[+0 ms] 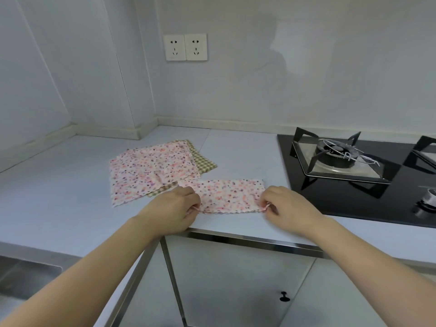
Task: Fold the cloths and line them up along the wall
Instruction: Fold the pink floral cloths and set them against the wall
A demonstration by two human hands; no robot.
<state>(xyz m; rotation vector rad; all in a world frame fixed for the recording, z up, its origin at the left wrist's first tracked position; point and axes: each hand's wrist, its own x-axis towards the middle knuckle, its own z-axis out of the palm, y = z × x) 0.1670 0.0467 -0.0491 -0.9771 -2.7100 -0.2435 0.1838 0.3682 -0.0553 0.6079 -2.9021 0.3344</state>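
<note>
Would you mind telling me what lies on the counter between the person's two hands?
In the head view, the folded floral cloth spans the stretch: the left hand pinches its left end and the right hand pinches its right end.

folded floral cloth (232,195): flat strip near counter edge; floral cloth (153,172): unfolded, atop checked cloth (204,160)

No legible text, labels, brands, numbers or signs in the head view. The two wall sockets (185,46) bear only their slot openings, no readable marking. The stove (354,166) and its knob (430,197) show no lettering that can be made out. The floral cloths (153,171) and the checked cloth (204,159) carry pattern only.
</note>
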